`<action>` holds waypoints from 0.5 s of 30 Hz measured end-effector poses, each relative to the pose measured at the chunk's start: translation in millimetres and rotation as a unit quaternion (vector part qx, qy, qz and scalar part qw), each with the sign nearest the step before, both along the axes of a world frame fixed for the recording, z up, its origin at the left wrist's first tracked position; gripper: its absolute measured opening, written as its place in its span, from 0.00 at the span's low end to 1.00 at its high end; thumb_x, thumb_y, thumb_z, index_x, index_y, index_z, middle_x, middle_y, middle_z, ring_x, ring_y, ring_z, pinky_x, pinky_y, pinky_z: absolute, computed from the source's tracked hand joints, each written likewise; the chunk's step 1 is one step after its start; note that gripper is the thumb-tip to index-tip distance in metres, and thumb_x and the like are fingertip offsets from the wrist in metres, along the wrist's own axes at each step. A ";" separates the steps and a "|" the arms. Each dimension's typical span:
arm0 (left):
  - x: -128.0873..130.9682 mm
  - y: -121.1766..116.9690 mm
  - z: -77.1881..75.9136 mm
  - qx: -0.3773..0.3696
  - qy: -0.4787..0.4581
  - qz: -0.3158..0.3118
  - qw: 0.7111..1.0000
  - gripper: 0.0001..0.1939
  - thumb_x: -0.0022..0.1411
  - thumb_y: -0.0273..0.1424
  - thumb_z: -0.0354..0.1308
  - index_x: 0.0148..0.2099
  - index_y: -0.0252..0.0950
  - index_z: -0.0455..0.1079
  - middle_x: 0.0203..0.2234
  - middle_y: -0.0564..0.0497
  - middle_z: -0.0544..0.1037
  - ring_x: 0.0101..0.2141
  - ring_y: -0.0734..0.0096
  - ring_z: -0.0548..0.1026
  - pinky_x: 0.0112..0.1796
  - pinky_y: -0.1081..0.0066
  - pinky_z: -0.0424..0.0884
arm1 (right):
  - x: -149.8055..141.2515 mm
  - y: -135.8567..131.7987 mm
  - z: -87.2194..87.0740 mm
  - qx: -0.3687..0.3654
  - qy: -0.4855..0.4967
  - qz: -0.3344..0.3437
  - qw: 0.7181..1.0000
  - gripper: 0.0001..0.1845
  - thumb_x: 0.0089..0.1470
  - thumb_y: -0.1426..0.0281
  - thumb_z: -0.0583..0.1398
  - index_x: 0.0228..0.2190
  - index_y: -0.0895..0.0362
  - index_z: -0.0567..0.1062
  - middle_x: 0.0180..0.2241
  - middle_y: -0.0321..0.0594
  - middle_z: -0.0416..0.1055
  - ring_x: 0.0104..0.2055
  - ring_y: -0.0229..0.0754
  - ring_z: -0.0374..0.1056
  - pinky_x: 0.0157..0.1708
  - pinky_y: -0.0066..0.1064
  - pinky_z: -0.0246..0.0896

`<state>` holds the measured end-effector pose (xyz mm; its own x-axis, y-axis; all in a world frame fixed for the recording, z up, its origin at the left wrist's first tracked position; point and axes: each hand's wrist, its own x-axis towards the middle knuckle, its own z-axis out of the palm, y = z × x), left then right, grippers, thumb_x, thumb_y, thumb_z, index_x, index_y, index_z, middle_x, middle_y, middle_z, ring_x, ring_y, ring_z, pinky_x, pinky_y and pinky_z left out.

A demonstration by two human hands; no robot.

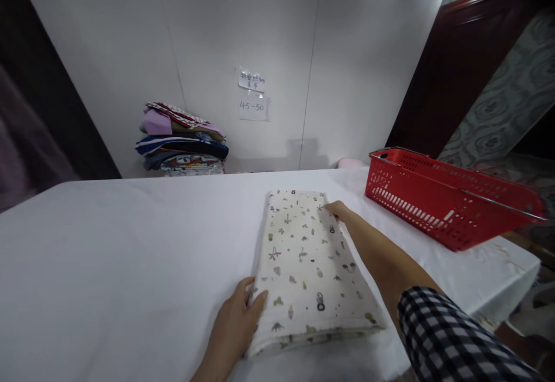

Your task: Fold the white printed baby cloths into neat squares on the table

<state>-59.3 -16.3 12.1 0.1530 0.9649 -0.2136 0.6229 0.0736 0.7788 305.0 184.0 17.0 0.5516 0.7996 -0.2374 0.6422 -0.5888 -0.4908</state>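
Observation:
A folded white cloth [303, 255] with small printed shells, starfish and plants lies lengthwise before me in several layers. At its lower left edge is my left hand [236, 318], with the thumb on top and the fingers at the side, closed on the border; the fingertips are partly hidden. My right hand [338, 211] reaches across to the upper right edge and is closed on the cloth there, index finger on top. The right forearm runs alongside the cloth, its sleeve black-and-white checked.
A red plastic basket [425, 197] with metal handles stands at the table's right side. The table [130, 266] has a white cover. Behind its far edge is a stack of folded fabrics [184, 139] against the white wall, where paper labels [254, 106] hang.

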 end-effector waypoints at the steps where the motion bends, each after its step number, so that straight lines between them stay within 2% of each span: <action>1: 0.0 0.0 0.2 -0.003 -0.003 0.000 1.000 0.21 0.59 0.44 0.47 0.50 0.38 0.61 0.26 0.52 0.76 0.28 0.65 0.74 0.32 0.70 0.64 | 2.0 -1.0 -1.2 0.003 -0.004 0.001 1.000 0.15 0.52 0.62 0.60 0.30 0.64 0.72 0.22 0.37 0.69 0.22 0.35 0.65 0.22 0.26 0.61; 4: -0.3 0.1 1.6 -0.013 -0.014 -0.002 1.000 0.23 0.59 0.44 0.47 0.52 0.36 0.60 0.28 0.52 0.77 0.27 0.65 0.74 0.31 0.70 0.65 | 9.6 -6.6 -6.5 0.015 -0.026 0.002 1.000 0.14 0.57 0.62 0.57 0.34 0.62 0.71 0.30 0.37 0.70 0.28 0.34 0.67 0.29 0.28 0.65; 7: -0.5 0.5 2.7 -0.018 -0.006 0.004 1.000 0.23 0.59 0.43 0.48 0.52 0.36 0.60 0.28 0.52 0.76 0.26 0.66 0.74 0.29 0.71 0.64 | 16.1 -12.0 -12.9 0.014 -0.046 -0.001 0.999 0.13 0.57 0.63 0.57 0.36 0.62 0.71 0.34 0.39 0.70 0.33 0.36 0.68 0.33 0.32 0.66; 11: -0.4 0.7 1.4 -0.016 -0.011 0.004 1.000 0.23 0.59 0.43 0.48 0.52 0.36 0.60 0.27 0.53 0.75 0.24 0.68 0.72 0.28 0.71 0.64 | 18.9 -11.7 -15.4 0.011 -0.059 0.009 0.998 0.12 0.53 0.65 0.59 0.30 0.62 0.73 0.28 0.40 0.72 0.30 0.38 0.69 0.30 0.30 0.64; 15: -0.2 0.6 -1.3 -0.015 -0.023 0.010 1.000 0.24 0.60 0.47 0.45 0.52 0.36 0.61 0.24 0.53 0.74 0.24 0.67 0.72 0.29 0.70 0.64 | 17.0 -4.6 -8.2 0.030 -0.067 0.027 0.997 0.14 0.50 0.64 0.59 0.23 0.63 0.75 0.20 0.46 0.71 0.26 0.43 0.70 0.24 0.28 0.60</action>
<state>-59.6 -15.8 10.9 0.1445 0.9612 -0.2350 0.5854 0.1084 0.8035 322.1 179.4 8.8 0.5313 0.8393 -0.1155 0.7345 -0.5242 -0.4308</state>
